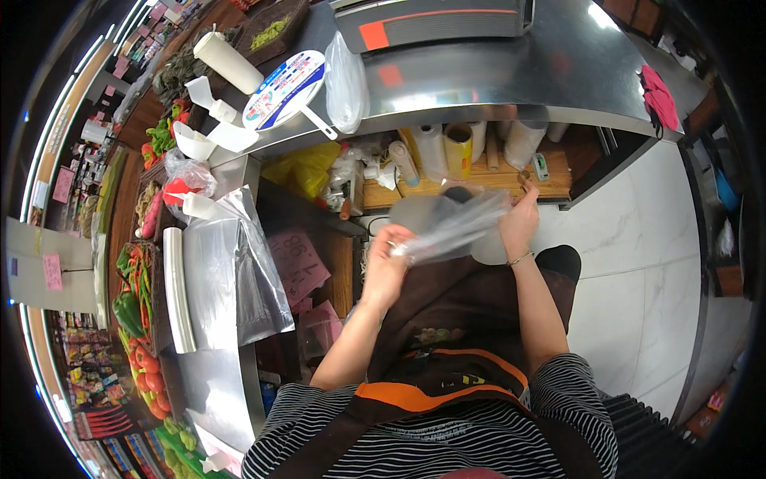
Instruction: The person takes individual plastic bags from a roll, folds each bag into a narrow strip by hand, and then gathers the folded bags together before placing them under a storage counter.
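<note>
A blurred strip of clear plastic film (458, 230) stretches between my two hands, above the dark apron over my lap. My left hand (388, 260) grips its bunched end, fingers curled around it. At the other end, my right hand (519, 221) has thumb and fingers drawn together at the film's edge. A small round brown object (523, 175) shows at the right fingertips; whether it is held or lies on the shelf behind is unclear. Just beyond my hands is a wooden shelf (383, 196) under the counter, carrying upright plastic rolls (431, 152) and a yellow roll (458, 151).
The steel counter (419, 96) curves ahead and to the left. It bears a hand fan (286, 90), a white plastic bag (347, 84), and a film roll (179, 290) with a shiny sheet (254, 269) overhanging the edge. Vegetable baskets (157, 311) line the left. Pink cloth (658, 99) hangs right.
</note>
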Available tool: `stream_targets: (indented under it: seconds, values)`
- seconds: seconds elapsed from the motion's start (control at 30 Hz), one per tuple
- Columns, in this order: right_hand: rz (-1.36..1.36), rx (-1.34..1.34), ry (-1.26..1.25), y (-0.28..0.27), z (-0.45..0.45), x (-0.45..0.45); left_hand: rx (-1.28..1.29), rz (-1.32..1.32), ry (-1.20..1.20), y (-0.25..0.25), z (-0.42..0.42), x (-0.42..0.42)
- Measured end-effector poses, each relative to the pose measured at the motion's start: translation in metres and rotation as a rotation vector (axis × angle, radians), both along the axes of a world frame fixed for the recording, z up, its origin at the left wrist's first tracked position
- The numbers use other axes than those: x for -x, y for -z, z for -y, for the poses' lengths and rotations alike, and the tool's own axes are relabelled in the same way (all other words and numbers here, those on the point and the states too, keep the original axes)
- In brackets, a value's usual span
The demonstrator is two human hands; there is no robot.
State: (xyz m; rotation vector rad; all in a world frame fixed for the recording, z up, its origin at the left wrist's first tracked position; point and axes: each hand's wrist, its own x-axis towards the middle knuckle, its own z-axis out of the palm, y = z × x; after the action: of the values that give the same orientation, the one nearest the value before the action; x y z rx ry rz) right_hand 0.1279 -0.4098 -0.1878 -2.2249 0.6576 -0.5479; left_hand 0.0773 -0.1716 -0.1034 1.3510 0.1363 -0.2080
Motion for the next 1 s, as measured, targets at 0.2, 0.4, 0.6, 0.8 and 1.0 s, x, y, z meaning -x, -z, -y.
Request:
stream_targets:
  seconds: [0.2,0.4,0.6,0.8,1.0]
  values:
    - [0.17,-0.289,-0.029,0.083,0.037,-0.019,-0.387,0.186,0.269,-0.012,0.004,0.018]
    - [0.157,-0.925,-0.358,0.015,0.008,-0.001,-0.982,0.156,-0.181,0.016,-0.03,-0.009]
    - [-0.11,-1.495,-0.902,-0.106,-0.048,0.049,-1.213,0.076,-0.503,0.065,-0.082,-0.039]
    - [-0.118,-0.62,-0.825,-0.115,-0.054,0.055,-0.916,0.2,-0.659,0.068,-0.107,-0.05]
    - [-0.145,0.215,-0.371,-0.035,-0.033,0.016,-0.326,0.2,-0.156,-0.023,-0.034,-0.015]
